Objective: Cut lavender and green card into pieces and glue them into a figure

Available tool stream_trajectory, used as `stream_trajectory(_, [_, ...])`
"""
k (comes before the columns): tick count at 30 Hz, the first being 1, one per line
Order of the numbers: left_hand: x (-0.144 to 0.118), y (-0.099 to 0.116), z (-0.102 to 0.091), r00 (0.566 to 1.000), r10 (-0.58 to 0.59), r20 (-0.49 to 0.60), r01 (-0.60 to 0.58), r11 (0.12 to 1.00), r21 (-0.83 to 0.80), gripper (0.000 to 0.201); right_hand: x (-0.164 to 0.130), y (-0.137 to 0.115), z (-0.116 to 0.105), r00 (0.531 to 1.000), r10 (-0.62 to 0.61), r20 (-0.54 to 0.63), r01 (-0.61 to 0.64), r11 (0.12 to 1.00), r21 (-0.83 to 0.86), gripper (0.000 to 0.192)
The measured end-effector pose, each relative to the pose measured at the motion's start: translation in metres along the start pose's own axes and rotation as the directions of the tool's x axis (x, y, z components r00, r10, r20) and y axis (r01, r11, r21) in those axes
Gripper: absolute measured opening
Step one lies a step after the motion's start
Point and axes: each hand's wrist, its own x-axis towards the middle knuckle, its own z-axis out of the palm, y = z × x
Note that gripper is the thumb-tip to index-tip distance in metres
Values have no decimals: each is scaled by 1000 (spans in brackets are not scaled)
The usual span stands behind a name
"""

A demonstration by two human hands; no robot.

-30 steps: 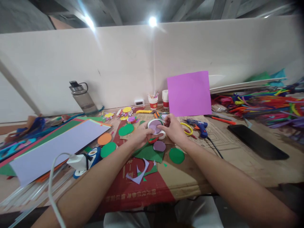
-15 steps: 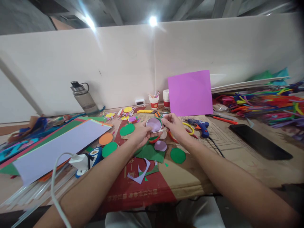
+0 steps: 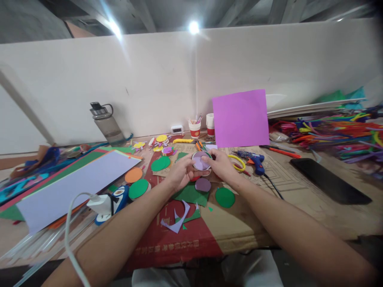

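Observation:
Both hands meet over the middle of the table around a lilac paper circle (image 3: 201,161), which has a pale rim and some green at its edge. My left hand (image 3: 183,172) grips it from the left, with fingers reaching under it. My right hand (image 3: 220,162) holds the right side, its thumb lying on the lilac face. What is under the circle is partly hidden by the fingers. Just below lie a darker-looking lilac circle (image 3: 202,184) and a green paper sheet (image 3: 191,194). A green circle (image 3: 225,197) rests below my right wrist.
A blue glue gun (image 3: 256,162) with a cord and a yellow ring (image 3: 238,163) lie to the right, before a black phone (image 3: 329,180). A purple sheet (image 3: 241,118) leans on the wall. Left are a water bottle (image 3: 108,125), coloured sheets (image 3: 80,183) and a power strip (image 3: 119,195).
Both hands have shifted slightly right and nearer with the lilac circle. My right thumb has come onto its face; before, the right fingers were at its right edge.

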Motion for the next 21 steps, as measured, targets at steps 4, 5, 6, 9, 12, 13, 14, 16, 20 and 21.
stream_trajectory(4, [1, -1, 0, 1000, -2, -18, 2, 1000, 12, 32, 3, 5, 1, 1000, -4, 29, 4, 1000, 2, 13])
stream_trajectory(5, [1, 0, 1, 1000, 8, -21, -7, 1000, 16, 32, 3, 5, 2, 999, -15, 35, 14, 1000, 21, 13])
stream_trajectory(6, [1, 0, 1, 999, 22, -27, -22, 1000, 20, 32, 3, 6, 2, 999, -27, 40, 25, 999, 45, 14])
stream_trajectory(9, [1, 3, 2, 994, 79, -72, -78, 997, 13, 31, 4, 6, 2, 999, -47, 0, 47, 989, 138, 21])
stream_trajectory(12, [3, 5, 0, 981, 116, -157, -121, 992, -19, 24, 6, 7, 1, 998, -11, -65, 24, 978, 209, 27])
stream_trajectory(13, [4, 6, -1, 972, 132, -196, -139, 990, -20, 20, 6, 7, 0, 997, 4, -78, 14, 975, 223, 28])
stream_trajectory(14, [5, 7, -3, 960, 149, -235, -156, 988, -12, 18, 7, 7, -1, 996, 18, -83, 2, 973, 233, 28])
stream_trajectory(16, [7, 8, -6, 938, 175, -299, -176, 984, 23, 18, 7, 8, -3, 995, 41, -89, -17, 968, 251, 29])
stream_trajectory(20, [11, 9, -12, 924, 178, -338, -164, 984, 68, 21, 8, 9, -4, 993, 74, -89, -45, 956, 291, 30])
stream_trajectory(21, [12, 9, -13, 922, 180, -343, -165, 984, 73, 22, 8, 9, -5, 993, 80, -90, -50, 952, 301, 30])
